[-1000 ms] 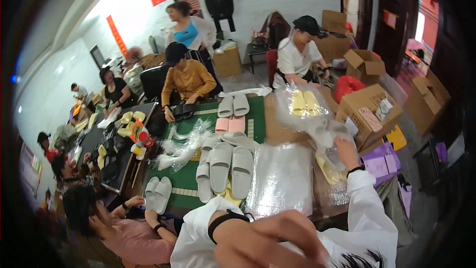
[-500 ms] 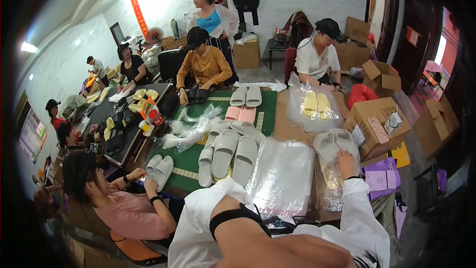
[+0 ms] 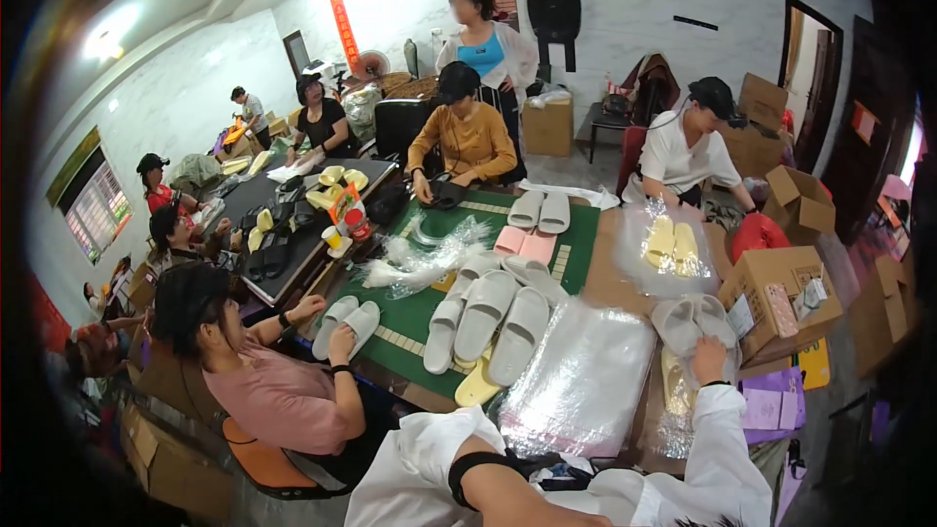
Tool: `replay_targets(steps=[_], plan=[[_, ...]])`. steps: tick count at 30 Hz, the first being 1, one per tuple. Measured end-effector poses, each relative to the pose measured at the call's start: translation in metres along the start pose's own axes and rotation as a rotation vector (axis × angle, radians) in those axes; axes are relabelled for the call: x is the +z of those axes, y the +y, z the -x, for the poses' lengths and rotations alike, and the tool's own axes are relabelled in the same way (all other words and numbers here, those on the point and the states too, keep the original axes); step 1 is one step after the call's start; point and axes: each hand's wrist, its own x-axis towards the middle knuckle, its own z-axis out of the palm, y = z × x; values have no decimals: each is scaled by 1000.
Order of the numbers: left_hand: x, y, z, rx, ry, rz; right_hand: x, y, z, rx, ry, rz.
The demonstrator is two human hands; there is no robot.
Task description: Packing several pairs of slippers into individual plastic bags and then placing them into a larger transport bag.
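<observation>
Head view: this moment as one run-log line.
right hand: touching grey slippers | left hand: out of view | clear plastic packaging: left of those slippers

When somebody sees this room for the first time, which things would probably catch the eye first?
Probably the cluster of grey slippers on the green mat, near the middle of the picture. Just right of it, the shiny clear plastic packaging also stands out. Farther right, the wearer's right hand touches another grey pair, next to an open-fronted view of a cardboard box.
</observation>
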Motion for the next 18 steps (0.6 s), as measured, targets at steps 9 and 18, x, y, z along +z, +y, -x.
replay_targets(steps=[9,18], plan=[[-8,19,30,-189,36,-324,-12,-8,-1,4,78,-52],[-9,43,38,-268,-164,-388,9,-1,36,-3,243,-91]])
